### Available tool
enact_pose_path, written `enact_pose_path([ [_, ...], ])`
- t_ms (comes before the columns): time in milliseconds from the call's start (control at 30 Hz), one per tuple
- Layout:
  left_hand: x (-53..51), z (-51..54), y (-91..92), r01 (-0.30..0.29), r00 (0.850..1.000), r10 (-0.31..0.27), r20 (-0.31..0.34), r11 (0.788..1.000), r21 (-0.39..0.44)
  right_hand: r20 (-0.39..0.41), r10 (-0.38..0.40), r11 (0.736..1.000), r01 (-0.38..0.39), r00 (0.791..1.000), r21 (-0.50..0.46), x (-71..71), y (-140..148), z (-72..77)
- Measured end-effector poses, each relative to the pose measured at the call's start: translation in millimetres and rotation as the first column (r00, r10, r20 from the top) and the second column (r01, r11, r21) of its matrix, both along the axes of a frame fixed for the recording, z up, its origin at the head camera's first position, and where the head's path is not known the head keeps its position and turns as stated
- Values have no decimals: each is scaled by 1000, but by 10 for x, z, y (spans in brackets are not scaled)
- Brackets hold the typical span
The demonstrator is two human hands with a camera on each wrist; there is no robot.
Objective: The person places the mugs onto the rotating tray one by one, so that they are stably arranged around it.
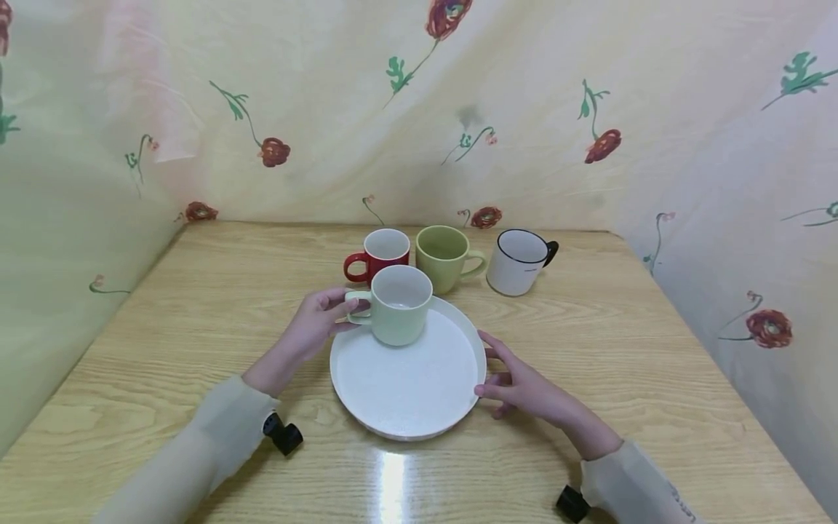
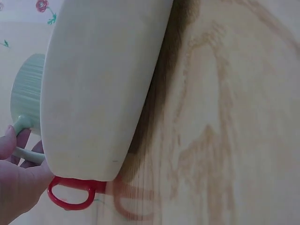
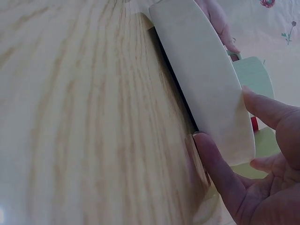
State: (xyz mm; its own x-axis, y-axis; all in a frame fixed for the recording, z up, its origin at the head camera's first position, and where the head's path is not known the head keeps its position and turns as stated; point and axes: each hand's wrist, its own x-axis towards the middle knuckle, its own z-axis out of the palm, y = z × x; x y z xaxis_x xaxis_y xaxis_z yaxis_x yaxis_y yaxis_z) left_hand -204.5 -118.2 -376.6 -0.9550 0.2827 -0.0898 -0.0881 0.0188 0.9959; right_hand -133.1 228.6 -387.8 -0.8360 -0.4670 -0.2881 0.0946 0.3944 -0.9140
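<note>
- We see the left hand (image 1: 321,316) pinching the handle of the pale green mug (image 1: 401,320), thumb on one side and fingers on the other
- That mug is upright in the head view, over the far left part of the round white tray (image 1: 407,393); the tray's wall hides its base from both wrist views, so we cannot tell whether it touches the tray's floor
- The tray lies on the wooden desk (image 1: 216,313), between the two hands
- We find the right hand (image 1: 524,386) at the tray's right side, its fingers spread and touching the outer wall, not curled round it
- Behind the tray we count three more mugs: a red mug (image 1: 378,265) with a white inside and its handle to the left, an olive green mug (image 1: 440,268) just beside it, and a white mug (image 1: 513,273) with a black rim and black handle farther right
- Beyond the desk we see a cream cloth (image 1: 314,87) printed with red flowers
</note>
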Motion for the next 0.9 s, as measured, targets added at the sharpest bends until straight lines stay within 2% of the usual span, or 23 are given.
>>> enact_pose_path([
  [200,-15,-5,-27,53,998,-52,21,998,-18,-6,-7,1000,7,1000,7,16,2,8],
  [400,-39,49,-107,99,995,-97,17,982,-163,-12,-6,1000,7,1000,14,16,-3,-8],
  [500,-38,83,-132,85,996,-90,-6,963,-256,-10,-4,1000,4,1000,21,15,-9,-11],
  [633,-54,101,-156,46,996,-68,-54,940,-339,-4,-11,999,11,1000,36,11,-18,-1],
  [733,-90,102,-147,27,995,-59,-80,937,-348,-4,-13,999,13,1000,42,5,-16,11],
  [900,-128,115,-110,2,996,-31,-81,939,-344,-5,-11,999,11,1000,43,0,-11,8],
])
